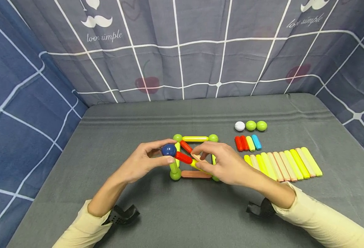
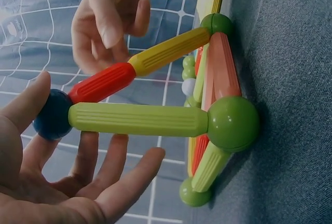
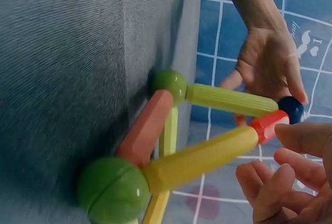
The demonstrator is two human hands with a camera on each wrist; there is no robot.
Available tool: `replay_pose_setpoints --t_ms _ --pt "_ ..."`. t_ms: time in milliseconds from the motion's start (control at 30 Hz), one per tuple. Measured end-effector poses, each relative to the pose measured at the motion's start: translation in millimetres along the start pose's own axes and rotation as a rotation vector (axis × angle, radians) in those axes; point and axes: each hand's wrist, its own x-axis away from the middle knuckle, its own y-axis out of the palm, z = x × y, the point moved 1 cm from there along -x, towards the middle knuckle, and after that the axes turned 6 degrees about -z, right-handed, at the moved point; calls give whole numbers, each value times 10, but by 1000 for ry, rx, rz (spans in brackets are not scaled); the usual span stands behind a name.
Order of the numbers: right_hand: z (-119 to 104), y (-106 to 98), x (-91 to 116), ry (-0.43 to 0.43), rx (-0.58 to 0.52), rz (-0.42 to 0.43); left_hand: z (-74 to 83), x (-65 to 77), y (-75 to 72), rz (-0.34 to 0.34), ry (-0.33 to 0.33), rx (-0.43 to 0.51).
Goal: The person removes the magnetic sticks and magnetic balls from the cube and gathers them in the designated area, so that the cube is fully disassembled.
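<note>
My left hand [image 1: 143,162] pinches a dark blue ball [image 1: 169,150] between thumb and fingers, above the left side of a square frame of sticks and green balls. A light green stick [image 2: 137,119] slants from the blue ball to the near left green ball [image 1: 175,174]. A short red stick [image 1: 183,157] joined end to end with a yellow stick [image 3: 202,156] runs from the blue ball to the near right green ball [image 3: 111,190]. My right hand [image 1: 223,163] hovers by the red and yellow joint, thumb and fingers apart; any fingertip contact is unclear.
Right of the frame lies a row of several yellow and wood-coloured sticks [image 1: 282,164]. Behind it are short sticks [image 1: 248,143] in red, yellow and blue, then a white ball [image 1: 239,126] and two green balls [image 1: 256,125]. A checked cloth [image 1: 194,65] hangs behind the table.
</note>
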Motion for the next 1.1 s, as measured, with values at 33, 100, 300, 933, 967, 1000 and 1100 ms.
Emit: replay_pose_setpoints --t_ms 33,100,300,933,967,1000,1100 --pt "-1 29 -30 -3 -3 4 2 2 2 7 0 -4" --pt "-1 81 -86 -10 -20 4 6 7 3 17 -3 12" --pt "-7 189 -208 -56 -8 -12 5 0 26 18 -9 96" --pt "-42 205 -293 -106 160 128 -5 15 21 23 -25 117" --pt "-37 189 -291 -87 152 132 -6 19 20 24 -32 120" --pt "-30 173 -285 -69 135 135 -6 24 19 24 -37 121" --pt "-19 134 -261 -28 97 142 -7 24 15 19 -31 124"
